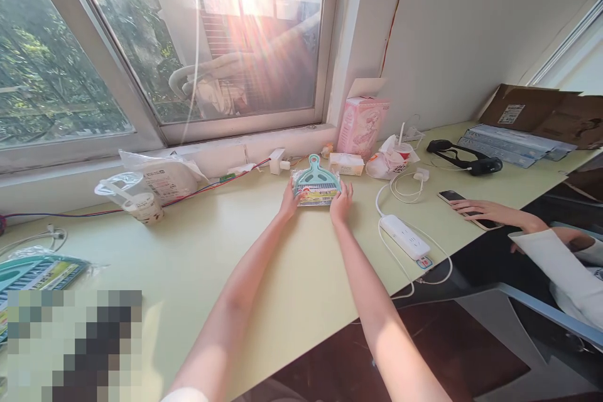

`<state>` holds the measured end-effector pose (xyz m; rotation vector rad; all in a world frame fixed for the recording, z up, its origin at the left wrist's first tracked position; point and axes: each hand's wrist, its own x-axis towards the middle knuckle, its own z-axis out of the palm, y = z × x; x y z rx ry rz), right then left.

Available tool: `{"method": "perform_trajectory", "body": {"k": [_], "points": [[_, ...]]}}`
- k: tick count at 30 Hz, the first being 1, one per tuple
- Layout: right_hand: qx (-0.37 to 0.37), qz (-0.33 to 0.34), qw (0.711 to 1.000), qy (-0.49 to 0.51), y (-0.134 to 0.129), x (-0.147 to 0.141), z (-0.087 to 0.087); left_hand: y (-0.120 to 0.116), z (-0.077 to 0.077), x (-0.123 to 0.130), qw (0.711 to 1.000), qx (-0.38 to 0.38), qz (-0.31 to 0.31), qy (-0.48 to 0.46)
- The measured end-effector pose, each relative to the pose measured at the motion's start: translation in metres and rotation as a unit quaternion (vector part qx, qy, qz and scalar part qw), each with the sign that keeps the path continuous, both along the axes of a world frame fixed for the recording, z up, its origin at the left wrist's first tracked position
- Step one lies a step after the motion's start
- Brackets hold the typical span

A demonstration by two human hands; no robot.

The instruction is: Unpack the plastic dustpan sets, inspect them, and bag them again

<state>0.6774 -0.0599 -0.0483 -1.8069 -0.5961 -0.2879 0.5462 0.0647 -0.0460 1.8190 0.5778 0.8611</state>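
Observation:
A small mint-green dustpan and brush set [316,181] in clear plastic wrapping stands at the back middle of the table, its looped handle pointing up and a printed label across its lower part. My left hand [289,201] grips its left edge. On the opposite edge, my right hand [342,202] has its fingers round the wrapping. Another wrapped green dustpan set [44,267] lies at the far left, partly cut off by the frame and a blurred patch.
A plastic drink cup [144,207] stands left, near a white bag [169,179]. Behind my hands are a tissue pack [347,164] and pink box [362,125]. To the right lie a power strip [405,236], a black headset [464,158] and another person's hand [490,212] on a phone.

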Motion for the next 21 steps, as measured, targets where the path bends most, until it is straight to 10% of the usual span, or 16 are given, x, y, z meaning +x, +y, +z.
{"method": "perform_trajectory", "body": {"k": [9,21], "points": [[-0.067,0.015,0.996,0.052,-0.006,-0.002,-0.005,-0.010,0.002,0.013,0.991,-0.014,0.129,0.039],[-0.141,0.016,0.990,0.027,-0.027,0.006,-0.021,-0.038,-0.011,0.000,0.984,-0.058,0.150,0.071]]}}
